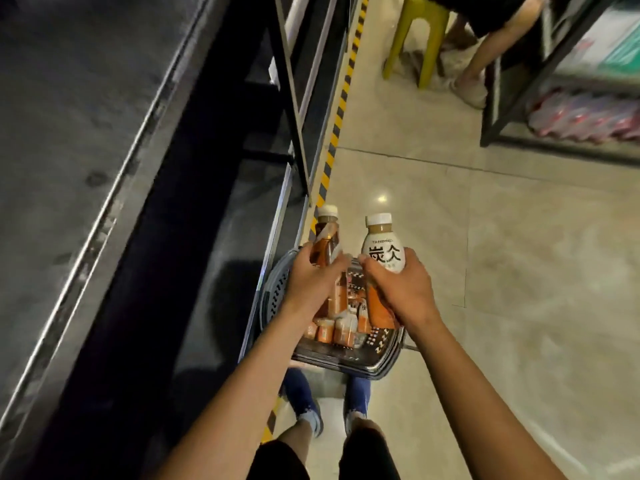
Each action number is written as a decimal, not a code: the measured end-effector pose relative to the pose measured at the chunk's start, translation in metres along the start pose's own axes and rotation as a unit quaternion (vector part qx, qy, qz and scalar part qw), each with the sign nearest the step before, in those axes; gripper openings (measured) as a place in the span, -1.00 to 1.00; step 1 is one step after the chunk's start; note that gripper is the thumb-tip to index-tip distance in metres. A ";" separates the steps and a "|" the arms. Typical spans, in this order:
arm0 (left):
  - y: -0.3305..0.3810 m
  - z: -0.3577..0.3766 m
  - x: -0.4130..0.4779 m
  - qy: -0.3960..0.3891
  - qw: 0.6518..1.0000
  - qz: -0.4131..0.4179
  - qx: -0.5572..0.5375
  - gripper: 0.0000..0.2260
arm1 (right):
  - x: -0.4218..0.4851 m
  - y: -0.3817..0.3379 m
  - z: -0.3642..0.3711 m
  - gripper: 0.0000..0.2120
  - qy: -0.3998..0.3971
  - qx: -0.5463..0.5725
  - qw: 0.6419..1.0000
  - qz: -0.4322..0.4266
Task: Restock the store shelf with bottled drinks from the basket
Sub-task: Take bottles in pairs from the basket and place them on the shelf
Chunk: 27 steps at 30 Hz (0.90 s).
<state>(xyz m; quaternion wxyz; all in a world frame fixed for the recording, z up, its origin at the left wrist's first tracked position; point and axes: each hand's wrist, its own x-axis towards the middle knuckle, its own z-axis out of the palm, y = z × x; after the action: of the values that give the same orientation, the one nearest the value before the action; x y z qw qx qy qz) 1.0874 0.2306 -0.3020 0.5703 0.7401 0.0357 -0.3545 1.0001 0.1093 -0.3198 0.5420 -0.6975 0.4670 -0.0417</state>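
My left hand (313, 277) grips an orange-labelled bottle (326, 237) with a white cap, held upright above the basket. My right hand (401, 285) grips a white-labelled bottle (381, 245) with black characters, also upright, beside the first. Below both hands the dark plastic basket (367, 362) stands on the floor, with several more orange and white bottles (341, 327) lying inside. The dark shelf unit (207, 209) runs along the left.
A yellow-and-black hazard strip (341, 109) marks the floor beside the shelf. A yellow-green stool (415, 32) and another person's leg (474, 74) stand at the far end. A black rack (519, 98) with wrapped bottle packs (588, 116) is on the right. My feet are below the basket.
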 end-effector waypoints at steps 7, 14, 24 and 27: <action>0.086 -0.040 -0.131 0.053 0.991 0.104 -0.067 -0.74 | -0.093 -0.110 -0.041 -0.60 -0.064 0.096 0.984 -0.137; 0.125 -0.082 -0.245 0.180 0.950 0.222 -0.126 -0.76 | -0.164 -0.190 -0.050 -0.68 -0.203 0.113 0.939 -0.254; 0.084 -0.146 -0.423 0.446 0.833 0.283 -0.164 -0.71 | -0.338 -0.226 -0.012 -0.49 -0.446 0.095 0.818 -0.350; 0.057 -0.160 -0.494 0.509 0.787 0.304 -0.169 -0.71 | -0.402 -0.216 -0.005 -0.51 -0.512 0.099 0.773 -0.362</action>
<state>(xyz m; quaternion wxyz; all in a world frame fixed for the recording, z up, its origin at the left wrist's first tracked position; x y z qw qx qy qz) 0.8220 0.5238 0.0398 0.6635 0.6779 0.1529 0.2771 0.9027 0.3804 0.0341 0.7115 -0.6761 -0.1728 0.0824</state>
